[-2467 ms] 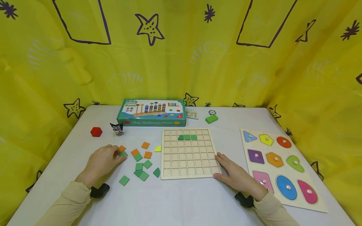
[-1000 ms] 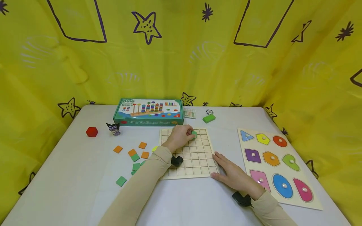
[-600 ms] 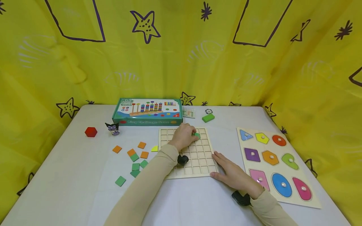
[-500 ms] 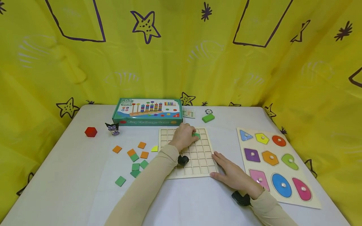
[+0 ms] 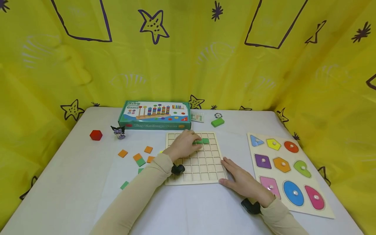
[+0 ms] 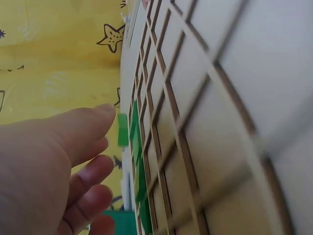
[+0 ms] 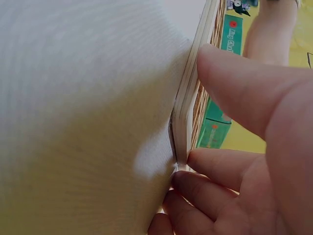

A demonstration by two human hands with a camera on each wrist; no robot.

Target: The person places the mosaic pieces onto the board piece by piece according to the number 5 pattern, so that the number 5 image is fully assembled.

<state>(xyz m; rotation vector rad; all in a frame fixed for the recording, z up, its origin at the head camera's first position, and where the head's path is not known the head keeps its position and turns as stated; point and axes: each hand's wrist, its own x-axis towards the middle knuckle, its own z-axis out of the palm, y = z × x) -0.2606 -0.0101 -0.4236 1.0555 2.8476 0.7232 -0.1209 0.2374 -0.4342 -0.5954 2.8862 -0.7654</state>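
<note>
In the head view, a yellow curtain (image 5: pixel 182 65) printed with stars and shells hangs behind a white-covered table (image 5: pixel 199 209). A gridded wooden board (image 5: pixel 195 183) lies flat at the centre, squarely before the person, probably so both hands can reach it. A row of green tiles (image 5: pixel 205 141) sits in its second row of cells from the back, partly hidden by the left hand (image 5: pixel 183 143). That arm reaches diagonally in over the board, its beige sleeve (image 5: pixel 138 189) covering some of the loose pieces on the left; orange squares (image 5: pixel 122 153) there lie in easy reach, perhaps deliberately. The right hand (image 5: pixel 242 179) rests at the board's near right corner — thumb at the corner, fingers stretched along the right edge — apparently to keep it from sliding. Behind stand a Ring Challenge Game box (image 5: pixel 155 115) and a green block (image 5: pixel 217 122); a knobbed shape puzzle (image 5: pixel 261 150) lies to the right, while a small figurine (image 5: pixel 118 132) and a red hexagonal block (image 5: pixel 96 135) are on the left. The left wrist view shows that hand side-on, thumb extended and fingers loosely bent, parted from one another and from the tiles; nothing appears to be held. In the right wrist view, the thumb touches the board's layered edge with the fingers spread away from it further along; they brace the board rather than clamp it, it seems — how firmly they press cannot be told.
</note>
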